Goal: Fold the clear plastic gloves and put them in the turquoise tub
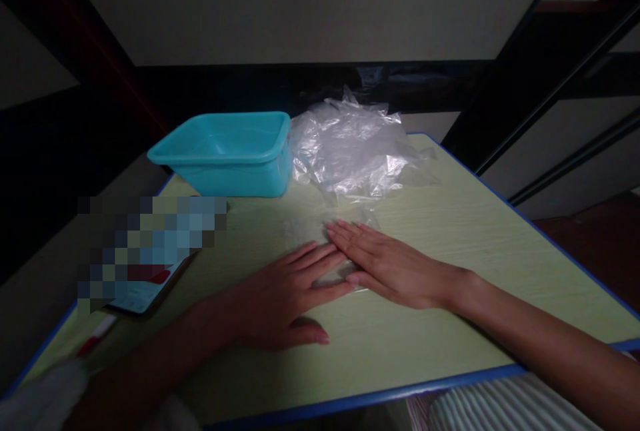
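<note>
A thin clear plastic bag lies flat on the table, partly covered by both hands. My left hand rests palm down at its near left side, fingers stretched out and thumb apart. From the right, my right hand presses flat on the plastic, its fingers extended and its thumb near the left fingertips. The fingers of the two hands meet over the bag. Beyond them sits a crumpled heap of clear plastic bags.
A turquoise plastic basin stands at the back left, beside the heap. A phone-like device, partly blurred out, lies at the left, with a red and white marker near it. Blue edging rims the pale table.
</note>
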Tool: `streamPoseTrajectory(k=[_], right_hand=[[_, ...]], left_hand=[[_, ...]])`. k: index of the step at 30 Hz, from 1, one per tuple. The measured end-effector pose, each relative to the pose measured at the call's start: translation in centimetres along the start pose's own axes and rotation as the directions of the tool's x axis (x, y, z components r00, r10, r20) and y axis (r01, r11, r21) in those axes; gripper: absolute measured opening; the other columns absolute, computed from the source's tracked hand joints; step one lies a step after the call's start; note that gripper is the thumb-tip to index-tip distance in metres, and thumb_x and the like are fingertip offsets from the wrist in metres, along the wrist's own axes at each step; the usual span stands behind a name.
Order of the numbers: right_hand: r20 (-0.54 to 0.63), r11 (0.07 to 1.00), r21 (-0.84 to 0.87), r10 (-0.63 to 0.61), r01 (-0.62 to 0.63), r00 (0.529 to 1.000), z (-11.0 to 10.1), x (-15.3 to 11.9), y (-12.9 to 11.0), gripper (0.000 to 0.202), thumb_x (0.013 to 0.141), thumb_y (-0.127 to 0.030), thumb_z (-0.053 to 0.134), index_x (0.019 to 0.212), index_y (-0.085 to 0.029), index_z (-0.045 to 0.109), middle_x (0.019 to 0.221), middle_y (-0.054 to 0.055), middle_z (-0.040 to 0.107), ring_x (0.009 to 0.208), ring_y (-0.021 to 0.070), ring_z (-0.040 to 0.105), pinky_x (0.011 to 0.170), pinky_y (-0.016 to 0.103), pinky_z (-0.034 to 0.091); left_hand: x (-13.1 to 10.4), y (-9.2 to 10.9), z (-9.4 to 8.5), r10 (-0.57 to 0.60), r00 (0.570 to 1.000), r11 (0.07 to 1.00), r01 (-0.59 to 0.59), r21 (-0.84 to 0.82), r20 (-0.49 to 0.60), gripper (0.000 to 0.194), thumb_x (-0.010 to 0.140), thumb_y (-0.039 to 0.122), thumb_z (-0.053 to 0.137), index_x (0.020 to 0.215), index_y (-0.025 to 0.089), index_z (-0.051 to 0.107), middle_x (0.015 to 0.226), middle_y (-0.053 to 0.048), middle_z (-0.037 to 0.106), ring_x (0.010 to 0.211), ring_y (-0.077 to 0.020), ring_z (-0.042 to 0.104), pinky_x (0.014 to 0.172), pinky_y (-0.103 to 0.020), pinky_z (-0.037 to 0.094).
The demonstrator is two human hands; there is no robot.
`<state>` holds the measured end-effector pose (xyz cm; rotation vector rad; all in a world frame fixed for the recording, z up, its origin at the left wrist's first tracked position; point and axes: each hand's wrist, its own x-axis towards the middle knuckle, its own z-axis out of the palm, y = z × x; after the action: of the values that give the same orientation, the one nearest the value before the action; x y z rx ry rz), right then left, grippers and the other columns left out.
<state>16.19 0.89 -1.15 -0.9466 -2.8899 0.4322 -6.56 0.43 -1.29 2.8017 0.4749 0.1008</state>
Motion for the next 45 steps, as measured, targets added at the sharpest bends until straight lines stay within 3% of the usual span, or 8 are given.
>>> streamPoseTrajectory(k=[9, 18, 22, 30, 34, 39, 45], right_hand=[[0.021, 1.0, -0.014, -0.007, 0.007, 1.0, -0.1, -0.3, 0.3, 0.072, 0.093, -0.052, 0.024, 0.142, -0.001, 0.015, 0.148, 0.02, 0.012, 0.138, 0.0221, 0.005, 0.112, 0.046, 0.012], [0.054, 0.998, -0.036, 0.058, -0.056, 0.997, -0.5, -0.4, 1.2, 0.082, 0.087, -0.063, 0.026, 0.143, -0.004, 0.016, 0.148, 0.02, 0.009, 0.137, 0.0271, 0.003, 0.11, 0.052, 0.009], [0.059, 0.994, -0.064, 0.09, -0.086, 0.994, -0.8, -0.6, 2.0, 0.079, 0.087, -0.063, 0.026, 0.143, -0.007, 0.014, 0.149, 0.017, 0.008, 0.137, 0.028, 0.004, 0.109, 0.055, 0.008], [0.027, 0.989, -0.073, 0.134, -0.132, 0.991, -1.2, -1.2, 2.7, 0.075, 0.087, -0.062, 0.029, 0.144, -0.015, 0.014, 0.149, 0.014, 0.013, 0.137, 0.0284, 0.01, 0.108, 0.056, 0.008], [0.013, 0.985, -0.087, 0.153, -0.151, 0.988, -1.2, -1.2, 2.4, 0.078, 0.086, -0.064, 0.028, 0.143, -0.011, 0.018, 0.148, 0.018, 0.014, 0.136, 0.0299, 0.011, 0.108, 0.058, 0.01], [-0.041, 0.982, -0.121, 0.142, -0.146, 0.989, -1.2, -1.1, 1.9, 0.082, 0.085, -0.066, 0.026, 0.143, -0.008, 0.018, 0.147, 0.02, 0.016, 0.136, 0.0298, 0.012, 0.108, 0.056, 0.011], [-0.161, 0.987, -0.11, 0.095, -0.114, 0.982, -0.9, -1.1, 2.1, 0.082, 0.084, -0.064, 0.033, 0.142, -0.007, 0.022, 0.146, 0.021, 0.021, 0.136, 0.0326, 0.015, 0.107, 0.059, 0.013]], left_hand=[[0.0, 0.3, -0.2, -0.003, 1.0, 0.998, 0.001, -0.058, -0.025, 0.062, 0.085, 0.055, 0.047, 0.138, 0.024, 0.036, 0.15, -0.014, 0.017, 0.138, -0.031, 0.011, 0.109, -0.051, 0.013], [-0.2, 0.1, 0.0, -0.008, 0.999, 1.0, 0.009, -0.023, 0.044, 0.063, 0.086, 0.054, 0.045, 0.141, 0.027, 0.028, 0.151, -0.013, 0.013, 0.139, -0.0296, 0.006, 0.109, -0.051, 0.011], [-0.1, 0.2, -0.2, -0.027, 0.998, 0.999, 0.028, -0.022, 0.065, 0.061, 0.086, 0.054, 0.045, 0.139, 0.027, 0.034, 0.151, -0.013, 0.015, 0.138, -0.0307, 0.008, 0.109, -0.051, 0.012], [-0.2, 0.2, -0.3, -0.021, 1.0, 0.997, 0.02, -0.071, -0.001, 0.059, 0.084, 0.053, 0.05, 0.137, 0.028, 0.038, 0.151, -0.011, 0.015, 0.138, -0.0318, 0.014, 0.109, -0.051, 0.015], [-0.1, 0.5, -0.2, -0.03, 0.999, 0.998, 0.027, -0.064, -0.043, 0.063, 0.084, 0.057, 0.048, 0.137, 0.025, 0.037, 0.15, -0.013, 0.016, 0.138, -0.0315, 0.013, 0.109, -0.052, 0.015], [0.4, 1.5, 0.1, -0.158, 0.977, 0.986, 0.163, 0.025, -0.142, 0.058, 0.087, 0.04, 0.049, 0.136, 0.01, 0.037, 0.147, -0.02, 0.024, 0.138, -0.0291, 0.014, 0.109, -0.052, 0.018], [0.6, 1.6, 0.9, -0.319, 0.908, 0.938, 0.344, 0.05, -0.272, 0.047, 0.088, 0.024, 0.043, 0.133, 0.011, 0.039, 0.146, -0.017, 0.028, 0.136, -0.0269, 0.022, 0.109, -0.051, 0.025]])
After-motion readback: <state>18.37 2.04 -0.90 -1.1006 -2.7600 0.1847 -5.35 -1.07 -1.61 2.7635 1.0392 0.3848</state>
